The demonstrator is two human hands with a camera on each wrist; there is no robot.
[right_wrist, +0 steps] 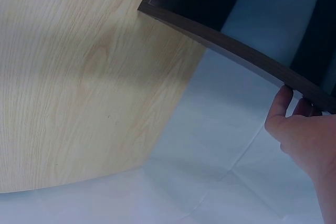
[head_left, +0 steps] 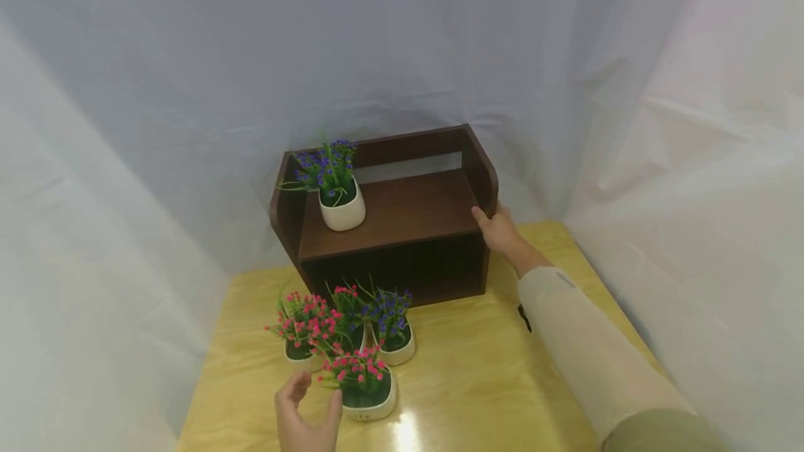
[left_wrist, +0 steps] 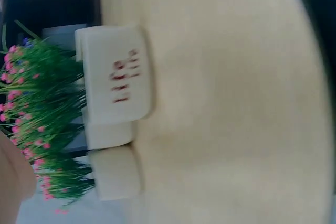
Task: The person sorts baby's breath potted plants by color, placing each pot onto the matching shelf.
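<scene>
A dark brown two-tier wooden shelf [head_left: 414, 208] stands at the back of the table. My right hand [head_left: 500, 230] grips its right side panel, thumb at the front edge and fingers on the outer side; the right wrist view shows this hand [right_wrist: 302, 129] at the panel's edge. On the upper board, at the left, sits a white pot with purple flowers [head_left: 343, 212]. My left hand [head_left: 308, 417] holds nothing, its thumb and fingers apart, just left of the front white pot with pink flowers [head_left: 370, 403], which bears red lettering in the left wrist view.
Behind the front pot cluster another pink-flowered pot [head_left: 299, 351], a partly hidden one with pink flowers [head_left: 347, 293], and a purple-flowered pot [head_left: 397, 347]. They stand on a light wooden table [head_left: 465, 375]. Pale sheeting [head_left: 402, 33] hangs behind and on both sides.
</scene>
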